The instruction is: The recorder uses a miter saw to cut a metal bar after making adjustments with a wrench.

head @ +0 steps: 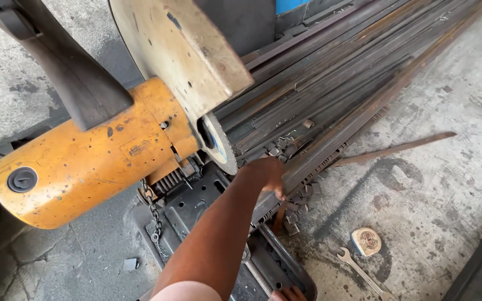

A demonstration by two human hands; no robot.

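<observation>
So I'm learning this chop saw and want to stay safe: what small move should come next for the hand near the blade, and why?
Probably draw the left hand back along the steel bars, away from the cutting disc. The hand rests on the bar ends right beside the exposed disc edge, below the raised guard, so more distance seems wise before any cut.

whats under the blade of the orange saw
Under the blade lie the ends of long steel bars on the saw's dark base. A hand rests on the bars there. The forearm hides the clamp.
</observation>
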